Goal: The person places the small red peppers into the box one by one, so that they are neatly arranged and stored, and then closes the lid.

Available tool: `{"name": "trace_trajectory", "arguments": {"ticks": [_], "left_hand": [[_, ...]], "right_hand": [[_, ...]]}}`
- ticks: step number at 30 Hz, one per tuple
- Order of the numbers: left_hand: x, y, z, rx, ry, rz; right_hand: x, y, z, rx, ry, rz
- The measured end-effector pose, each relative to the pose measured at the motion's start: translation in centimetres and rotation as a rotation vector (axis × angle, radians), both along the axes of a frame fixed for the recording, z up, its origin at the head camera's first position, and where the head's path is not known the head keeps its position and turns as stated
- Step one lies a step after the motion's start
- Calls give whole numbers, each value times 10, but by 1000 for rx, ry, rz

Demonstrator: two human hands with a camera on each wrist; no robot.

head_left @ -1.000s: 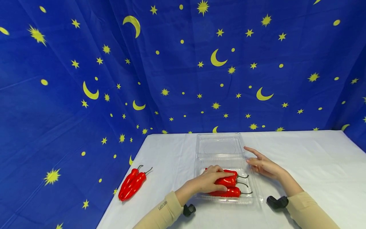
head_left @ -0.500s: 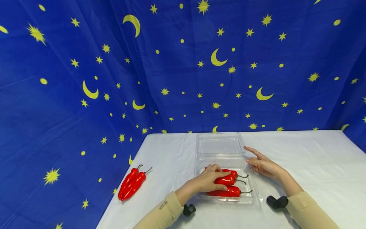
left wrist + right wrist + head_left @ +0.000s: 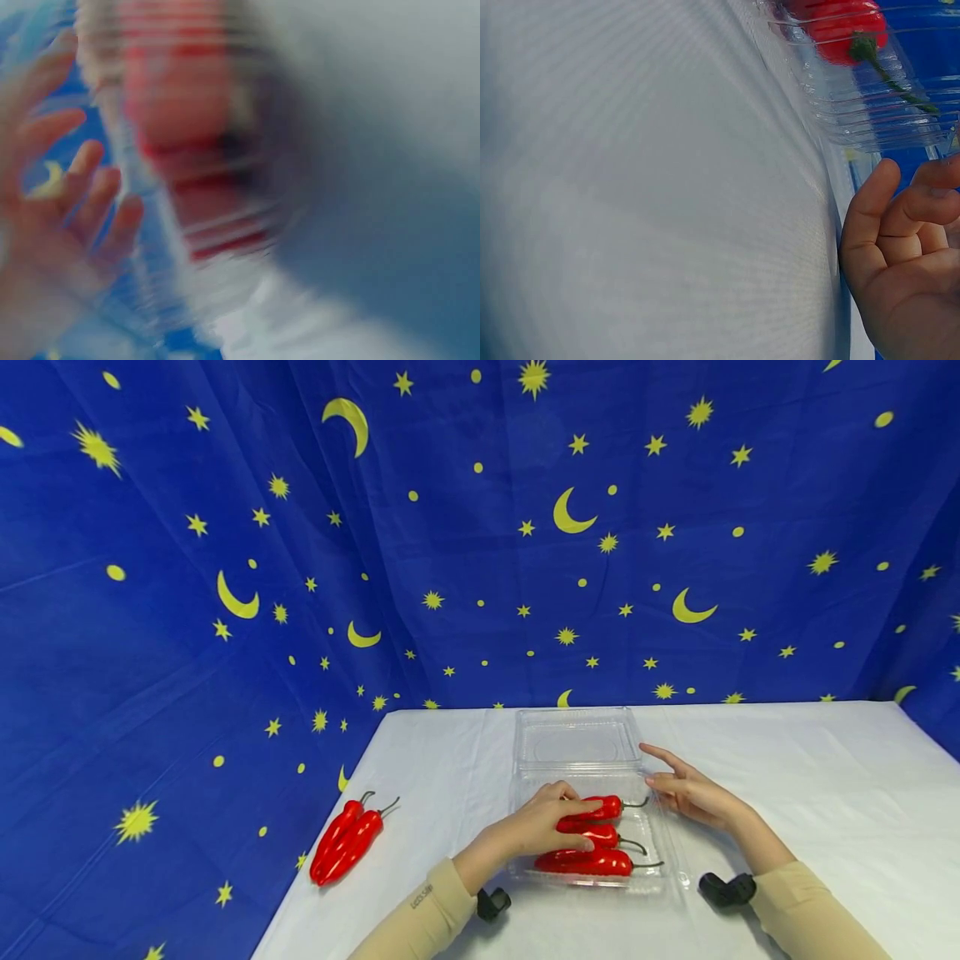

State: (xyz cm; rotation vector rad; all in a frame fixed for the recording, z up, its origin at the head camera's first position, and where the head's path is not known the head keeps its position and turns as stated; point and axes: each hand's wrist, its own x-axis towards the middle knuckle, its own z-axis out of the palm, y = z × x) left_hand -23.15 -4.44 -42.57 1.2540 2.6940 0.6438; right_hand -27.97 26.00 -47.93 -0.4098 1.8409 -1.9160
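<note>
My left hand [image 3: 536, 822] reaches over red chili peppers in a clear plastic clamshell box [image 3: 663, 860]. Its index finger lies over the back pepper [image 3: 609, 807], its thumb over the middle pepper [image 3: 603, 837]. A front pepper [image 3: 588, 862] lies along the near wall, stems all pointing right. The left wrist view is blurred, with the hand's fingers [image 3: 124, 217] spread beside the red peppers [image 3: 180, 97]. At the box's right side, my right hand [image 3: 697, 797] has its index finger stretched to the hinge area; in the right wrist view its other fingers [image 3: 911, 206] bend loosely by the box.
The box's raised or laid-back lid [image 3: 577, 739] extends behind it. Several more red peppers [image 3: 352, 839] lie bunched on the left of the white-covered table [image 3: 810, 760]. A blue curtain [image 3: 480, 543] with yellow stars and moons hangs behind and at the sides.
The back pepper has shifted away from the others, so the three peppers now lie spread in a row. My left hand has drawn slightly back and left. My right hand stays put.
</note>
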Motion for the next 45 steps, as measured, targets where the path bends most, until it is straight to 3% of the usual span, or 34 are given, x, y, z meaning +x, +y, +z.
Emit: {"name": "trace_trajectory", "arguments": {"ticks": [5, 12, 18, 24, 29, 35, 40, 45], "left_hand": [[-7, -22, 30, 163, -2, 48], [-14, -67, 67, 373, 4, 154], [-14, -108, 86, 473, 61, 246], [-8, -152, 95, 522, 81, 381], [-1, -188, 88, 530, 68, 532], [16, -226, 52, 494, 17, 679], [27, -246, 25, 498, -28, 731], [32, -258, 9, 504, -36, 763]], "right_hand": [[-1, -2, 1, 8, -8, 1], [-4, -3, 3, 11, -8, 4], [-6, -3, 6, -7, 2, 15], [-9, -4, 6, -11, 6, 20], [-10, -3, 5, -13, 9, 23], [-5, -2, 0, 12, -19, 16], [-2, -2, -3, 18, -39, 12], [-2, -2, 0, 8, -24, 13]]}}
